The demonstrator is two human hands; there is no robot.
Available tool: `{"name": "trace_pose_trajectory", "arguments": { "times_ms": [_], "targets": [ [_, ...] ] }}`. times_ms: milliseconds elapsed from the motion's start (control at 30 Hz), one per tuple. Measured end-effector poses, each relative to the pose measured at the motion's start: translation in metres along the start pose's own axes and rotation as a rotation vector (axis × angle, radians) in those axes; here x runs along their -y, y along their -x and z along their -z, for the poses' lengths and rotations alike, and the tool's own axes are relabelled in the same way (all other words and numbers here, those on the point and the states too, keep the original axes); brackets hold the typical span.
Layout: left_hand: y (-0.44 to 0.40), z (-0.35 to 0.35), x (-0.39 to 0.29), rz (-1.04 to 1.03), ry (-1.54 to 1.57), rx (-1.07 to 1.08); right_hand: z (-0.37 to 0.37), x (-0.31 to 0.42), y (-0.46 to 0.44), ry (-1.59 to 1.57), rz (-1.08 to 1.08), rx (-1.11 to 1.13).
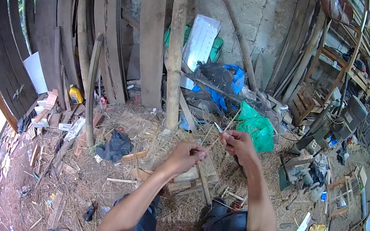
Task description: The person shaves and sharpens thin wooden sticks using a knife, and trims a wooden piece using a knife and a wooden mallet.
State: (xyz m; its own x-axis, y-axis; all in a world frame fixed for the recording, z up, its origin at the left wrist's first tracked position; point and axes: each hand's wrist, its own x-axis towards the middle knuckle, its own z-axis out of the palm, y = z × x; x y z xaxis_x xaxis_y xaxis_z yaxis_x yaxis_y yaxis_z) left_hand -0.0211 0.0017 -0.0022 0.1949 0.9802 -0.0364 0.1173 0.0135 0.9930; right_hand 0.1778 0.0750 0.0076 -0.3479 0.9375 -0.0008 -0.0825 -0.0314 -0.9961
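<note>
Straw is littering the ground (79, 186) beneath rough-grained planks (149, 37), and crinkled green plastic (256, 129) is slumping behind my work. My right hand (240, 147) is gripping a small, bright-bladed knife (218, 127); my left hand (184, 158), fingers curled closed, is seemingly pinching a thin, pale strip (214, 142), which is slanting up between the hands. I'm favouring shallow strokes, a steady strip and an edge angled clear of the left fingertips.

I saw the right hand (240, 146) pinching a small knife (218, 127), the left hand (184, 158) curled nearby, a green plastic bag (256, 130) beyond.
</note>
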Motion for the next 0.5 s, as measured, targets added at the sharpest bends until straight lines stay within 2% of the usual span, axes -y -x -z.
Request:
{"name": "trace_pose_trajectory", "arguments": {
  "times_ms": [67, 100, 133, 200, 333, 367, 400, 467, 500],
  "targets": [
    [-0.002, 0.002, 0.005, -0.008, 0.005, 0.014, -0.004, 0.000, 0.003, 0.032, -0.006, 0.086],
    [-0.003, 0.005, 0.006, -0.023, 0.007, 0.017, 0.003, 0.000, 0.001, 0.170, 0.047, -0.016],
    [-0.003, 0.005, 0.004, -0.018, 0.002, 0.018, 0.009, -0.001, -0.001, 0.163, 0.046, -0.016],
    [-0.005, -0.001, -0.001, -0.061, 0.011, 0.019, 0.020, 0.000, -0.007, -0.045, 0.019, 0.041],
    [-0.003, 0.003, 0.000, -0.042, -0.033, 0.022, 0.019, -0.003, -0.004, 0.038, 0.007, 0.010],
    [-0.001, 0.005, -0.003, -0.066, -0.078, 0.057, 0.034, -0.017, -0.014, 0.156, 0.109, -0.102],
    [0.002, 0.006, -0.004, -0.087, -0.119, 0.098, 0.057, -0.016, -0.011, 0.152, 0.107, -0.106],
    [0.011, 0.007, 0.002, -0.035, -0.075, 0.106, 0.097, -0.008, -0.011, -0.097, 0.209, -0.344],
    [0.012, 0.013, 0.001, 0.007, -0.028, 0.098, 0.096, -0.015, -0.014, -0.102, 0.223, -0.333]
  ]
}}
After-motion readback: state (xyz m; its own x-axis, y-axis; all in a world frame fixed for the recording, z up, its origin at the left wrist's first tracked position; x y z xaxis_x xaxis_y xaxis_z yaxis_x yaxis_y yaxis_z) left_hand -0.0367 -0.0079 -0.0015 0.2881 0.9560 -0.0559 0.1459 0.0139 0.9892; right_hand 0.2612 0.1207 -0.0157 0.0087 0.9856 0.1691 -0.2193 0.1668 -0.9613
